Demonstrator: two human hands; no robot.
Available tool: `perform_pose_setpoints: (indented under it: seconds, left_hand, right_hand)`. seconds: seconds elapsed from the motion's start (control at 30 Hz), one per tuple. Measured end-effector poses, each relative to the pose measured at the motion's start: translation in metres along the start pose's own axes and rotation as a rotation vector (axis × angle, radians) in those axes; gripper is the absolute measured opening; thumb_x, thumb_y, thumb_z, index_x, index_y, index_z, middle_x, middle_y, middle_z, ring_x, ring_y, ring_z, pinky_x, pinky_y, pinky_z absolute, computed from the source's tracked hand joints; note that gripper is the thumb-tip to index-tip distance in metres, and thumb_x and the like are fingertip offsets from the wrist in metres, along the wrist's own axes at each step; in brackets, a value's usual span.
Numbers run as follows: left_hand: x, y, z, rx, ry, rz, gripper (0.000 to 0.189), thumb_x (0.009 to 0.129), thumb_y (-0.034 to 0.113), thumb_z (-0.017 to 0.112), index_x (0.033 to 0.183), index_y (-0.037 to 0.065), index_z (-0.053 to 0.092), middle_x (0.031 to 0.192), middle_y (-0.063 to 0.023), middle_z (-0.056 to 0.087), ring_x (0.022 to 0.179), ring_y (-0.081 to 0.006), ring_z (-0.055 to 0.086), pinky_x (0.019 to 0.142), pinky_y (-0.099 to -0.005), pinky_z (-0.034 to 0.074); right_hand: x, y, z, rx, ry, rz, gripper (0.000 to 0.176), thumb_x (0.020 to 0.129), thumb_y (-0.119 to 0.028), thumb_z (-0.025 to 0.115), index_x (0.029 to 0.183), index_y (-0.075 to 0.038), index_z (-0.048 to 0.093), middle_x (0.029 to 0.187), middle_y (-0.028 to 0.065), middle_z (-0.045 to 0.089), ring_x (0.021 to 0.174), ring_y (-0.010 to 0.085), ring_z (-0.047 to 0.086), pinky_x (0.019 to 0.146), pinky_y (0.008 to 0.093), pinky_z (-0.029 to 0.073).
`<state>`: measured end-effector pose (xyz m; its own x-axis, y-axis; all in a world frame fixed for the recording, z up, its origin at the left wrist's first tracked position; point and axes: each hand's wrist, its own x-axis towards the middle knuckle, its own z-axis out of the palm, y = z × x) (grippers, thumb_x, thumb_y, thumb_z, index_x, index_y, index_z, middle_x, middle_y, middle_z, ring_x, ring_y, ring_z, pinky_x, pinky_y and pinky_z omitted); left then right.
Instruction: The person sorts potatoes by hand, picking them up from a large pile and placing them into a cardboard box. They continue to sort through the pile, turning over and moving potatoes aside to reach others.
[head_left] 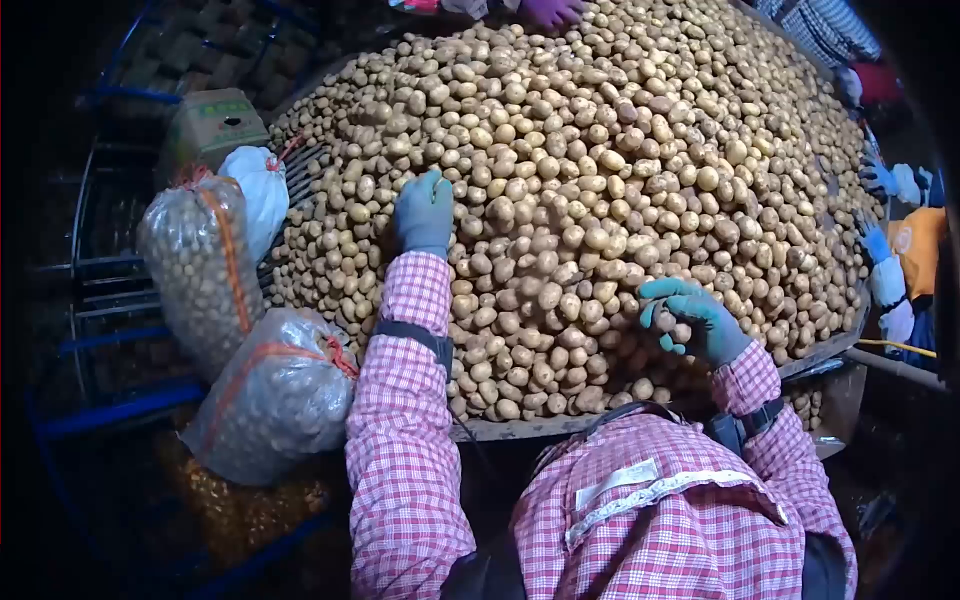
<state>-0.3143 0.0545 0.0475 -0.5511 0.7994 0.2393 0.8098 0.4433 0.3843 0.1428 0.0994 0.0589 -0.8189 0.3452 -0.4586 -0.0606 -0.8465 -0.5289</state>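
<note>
A large heap of small yellow-brown potatoes (560, 210) spreads over the sorting table. My left hand (425, 212), in a grey-green glove, rests over the left part of the heap with its fingers curled under. Whatever those fingers hold, if anything, is hidden by the back of the hand. Nearer to me on the right, my right hand (700, 322) wears a glove with green fingertips. Its fingers curl around a potato (681, 332) just above the heap's near edge.
On the left stand two filled clear bags (197, 250) (270, 400), a white sack (258, 195) and a cardboard box (222, 120). Other people's gloved hands show at the top, one purple (553, 10), and at the right, in blue (877, 242). The table's near rim (520, 430) runs before me.
</note>
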Motion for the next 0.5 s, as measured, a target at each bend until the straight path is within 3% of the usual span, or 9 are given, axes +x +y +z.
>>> perform_pose_setpoints:
  seconds: [0.03,0.1,0.13,0.17,0.23,0.27,0.4,0.43,0.5]
  left_hand:
    - [0.008,0.006,0.004,0.138,-0.003,0.008,0.036,0.092,0.031,0.063,0.119,0.01,0.072,0.115,-0.0211,0.07,0.106,-0.038,0.068,0.092,-0.0478,0.055]
    - [0.022,0.014,0.01,0.26,-0.197,-0.084,0.036,0.089,0.031,0.065,0.117,0.008,0.072,0.113,-0.0216,0.069,0.105,-0.0389,0.068,0.091,-0.0493,0.056]
    - [0.03,0.018,0.011,0.357,-0.206,-0.021,0.038,0.089,0.036,0.065,0.114,0.008,0.072,0.112,-0.0211,0.069,0.102,-0.0389,0.069,0.089,-0.0503,0.057]
    - [0.035,0.023,0.012,0.384,-0.333,-0.087,0.044,0.089,0.044,0.065,0.112,0.008,0.073,0.112,-0.0194,0.07,0.102,-0.0374,0.069,0.09,-0.049,0.056]
    - [0.029,0.029,0.027,0.553,-0.252,0.018,0.047,0.088,0.048,0.064,0.109,0.007,0.074,0.113,-0.0182,0.07,0.103,-0.0357,0.069,0.091,-0.0472,0.056]
    - [0.034,0.026,0.035,0.538,-0.289,0.016,0.047,0.087,0.048,0.066,0.107,0.007,0.075,0.114,-0.0176,0.071,0.104,-0.0347,0.069,0.093,-0.0466,0.055]
    - [0.021,0.047,0.029,0.255,-0.283,0.008,0.042,0.08,0.044,0.074,0.083,0.002,0.076,0.089,-0.0218,0.072,0.089,-0.0396,0.068,0.08,-0.0473,0.055]
    - [0.012,0.077,0.011,0.184,-0.393,-0.044,0.034,0.084,0.038,0.073,0.084,0.004,0.075,0.087,-0.0187,0.072,0.085,-0.0366,0.067,0.08,-0.0454,0.054]
    - [-0.019,0.093,0.022,-0.251,-0.228,-0.04,0.024,0.086,0.028,0.073,0.082,0.005,0.074,0.088,-0.0144,0.07,0.086,-0.0318,0.065,0.081,-0.0436,0.053]
  right_hand:
    - [-0.002,-0.001,-0.003,0.023,0.002,0.002,0.037,0.1,-0.024,0.062,0.129,-0.001,0.063,0.101,0.014,0.072,0.073,0.0169,0.066,0.055,0.0278,0.052]
    - [-0.007,-0.002,-0.006,0.069,0.011,0.012,0.038,0.1,-0.027,0.062,0.126,-0.001,0.065,0.097,0.0136,0.071,0.062,0.0143,0.059,0.05,0.0254,0.048]
    - [-0.009,-0.007,-0.005,0.0,0.01,0.009,0.039,0.101,-0.032,0.06,0.125,-0.002,0.066,0.099,0.0136,0.072,0.065,0.0161,0.063,0.05,0.0249,0.048]
    - [-0.013,-0.012,-0.001,0.023,0.055,0.051,0.04,0.101,-0.034,0.06,0.126,-0.003,0.066,0.1,0.0137,0.072,0.067,0.0168,0.064,0.051,0.0251,0.049]
    - [-0.022,-0.025,0.012,0.072,0.135,0.137,0.041,0.101,-0.036,0.06,0.127,-0.004,0.066,0.102,0.014,0.073,0.07,0.0182,0.067,0.051,0.0254,0.05]
    - [-0.021,-0.027,0.008,0.058,0.07,0.134,0.043,0.102,-0.038,0.058,0.129,-0.005,0.066,0.108,0.0141,0.074,0.075,0.0201,0.07,0.053,0.0269,0.052]
    - [-0.021,-0.032,0.017,0.075,0.029,0.153,0.037,0.104,-0.033,0.054,0.129,-0.008,0.068,0.112,0.0111,0.071,0.082,0.0177,0.069,0.062,0.0234,0.051]
    - [-0.021,-0.034,0.02,0.079,0.057,0.175,0.04,0.106,-0.035,0.053,0.131,-0.008,0.066,0.111,0.0108,0.071,0.083,0.0175,0.069,0.063,0.0236,0.051]
    - [-0.012,-0.031,0.015,0.153,0.011,0.181,0.043,0.108,-0.04,0.05,0.135,-0.008,0.063,0.109,0.0095,0.071,0.081,0.0169,0.069,0.065,0.0246,0.053]
